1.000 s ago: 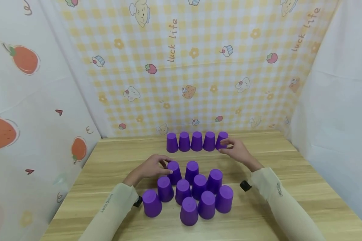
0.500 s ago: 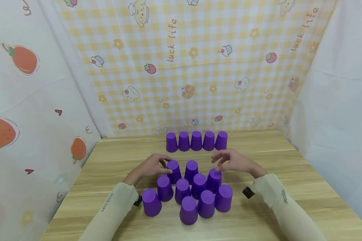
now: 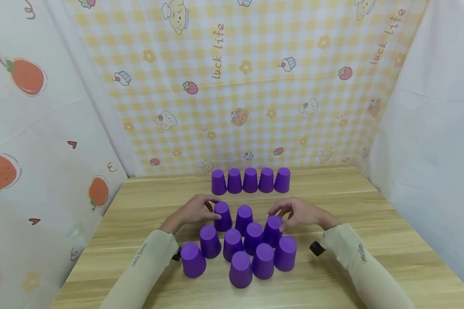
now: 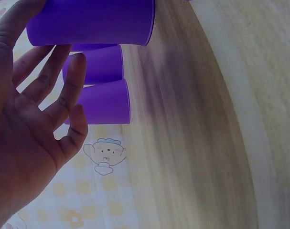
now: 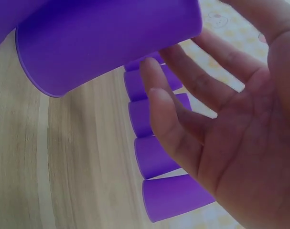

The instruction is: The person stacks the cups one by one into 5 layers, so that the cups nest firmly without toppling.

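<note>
In the head view, my left hand point(image 3: 196, 210) pinches an upside-down purple cup point(image 3: 223, 218) between thumb and fingers, at the back left of a loose group. The left wrist view shows that cup point(image 4: 92, 24) close up, with the little finger held away from it. On the other side, my right hand point(image 3: 299, 213) has thumb and fingers round another upside-down purple cup point(image 3: 273, 232), at the group's right side. Seen from the right wrist, this cup point(image 5: 106, 45) lies between the thumb and the fingertips. Between the two gripped cups stands another purple cup point(image 3: 244, 220).
Several more inverted purple cups stand nearer the front, among them a front one point(image 3: 240, 270) and a left one point(image 3: 193, 260). A straight row of several cups point(image 3: 250, 180) lines the back of the wooden table point(image 3: 154, 189). A printed cloth point(image 3: 239, 86) hangs behind.
My right hand has come from the back row's right end down to the group's right cup and taken hold of it. The cup in my left hand has shifted slightly up and back.
</note>
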`<action>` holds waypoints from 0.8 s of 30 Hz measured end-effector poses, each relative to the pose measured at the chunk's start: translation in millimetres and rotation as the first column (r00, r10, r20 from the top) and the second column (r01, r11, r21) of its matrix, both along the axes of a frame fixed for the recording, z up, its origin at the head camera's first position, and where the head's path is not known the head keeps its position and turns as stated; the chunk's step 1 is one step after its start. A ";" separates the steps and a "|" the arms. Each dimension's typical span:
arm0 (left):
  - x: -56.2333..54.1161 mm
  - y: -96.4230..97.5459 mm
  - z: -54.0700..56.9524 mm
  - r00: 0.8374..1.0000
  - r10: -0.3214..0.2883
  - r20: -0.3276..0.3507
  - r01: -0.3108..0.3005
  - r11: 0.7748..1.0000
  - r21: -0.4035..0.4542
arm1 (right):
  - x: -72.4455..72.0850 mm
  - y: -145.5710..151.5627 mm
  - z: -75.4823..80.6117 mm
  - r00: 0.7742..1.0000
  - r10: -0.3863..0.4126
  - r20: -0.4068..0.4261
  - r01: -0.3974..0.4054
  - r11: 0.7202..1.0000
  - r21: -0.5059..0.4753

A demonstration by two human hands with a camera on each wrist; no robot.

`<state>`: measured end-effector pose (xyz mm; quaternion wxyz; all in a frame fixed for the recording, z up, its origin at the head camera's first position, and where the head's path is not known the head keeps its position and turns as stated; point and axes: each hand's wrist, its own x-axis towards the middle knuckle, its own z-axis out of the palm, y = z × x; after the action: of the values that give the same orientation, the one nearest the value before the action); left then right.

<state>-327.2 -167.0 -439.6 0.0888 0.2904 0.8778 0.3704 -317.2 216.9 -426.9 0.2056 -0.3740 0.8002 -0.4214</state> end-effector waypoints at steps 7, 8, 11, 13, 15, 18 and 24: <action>-5.4 -0.3 -1.2 1.000 0.003 0.020 -0.002 1.000 -0.023 | -0.4 0.4 -7.5 1.000 -0.007 0.029 0.007 1.000 0.021; -6.4 -0.5 -0.9 1.000 0.003 0.015 -0.003 1.000 -0.026 | -1.0 0.9 -8.7 0.999 -0.012 0.032 0.011 1.000 0.019; -9.2 0.2 0.3 1.000 0.015 -0.004 -0.015 1.000 -0.023 | -3.1 2.3 -11.7 0.999 -0.035 0.034 0.035 0.999 0.007; -11.3 1.2 1.7 0.999 0.030 -0.017 -0.030 0.999 -0.022 | -4.4 3.0 -13.2 0.998 -0.053 0.034 0.053 0.999 -0.001; -12.3 2.2 4.0 0.998 0.049 -0.027 -0.050 0.999 -0.018 | -5.4 3.4 -14.0 0.997 -0.067 0.027 0.068 0.998 -0.009; -14.2 3.2 8.8 0.995 0.089 -0.037 -0.089 0.996 -0.003 | -6.6 3.7 -14.3 0.995 -0.103 0.001 0.103 0.994 -0.031; -19.0 7.7 19.8 0.981 0.189 -0.054 -0.183 0.978 0.100 | -7.1 0.8 -7.7 0.965 -0.250 -0.073 0.242 0.965 -0.102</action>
<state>-346.2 -159.3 -419.8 0.0122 0.2225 0.8850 0.4087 -324.3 217.7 -434.6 0.0996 -0.2985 0.8282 -0.4638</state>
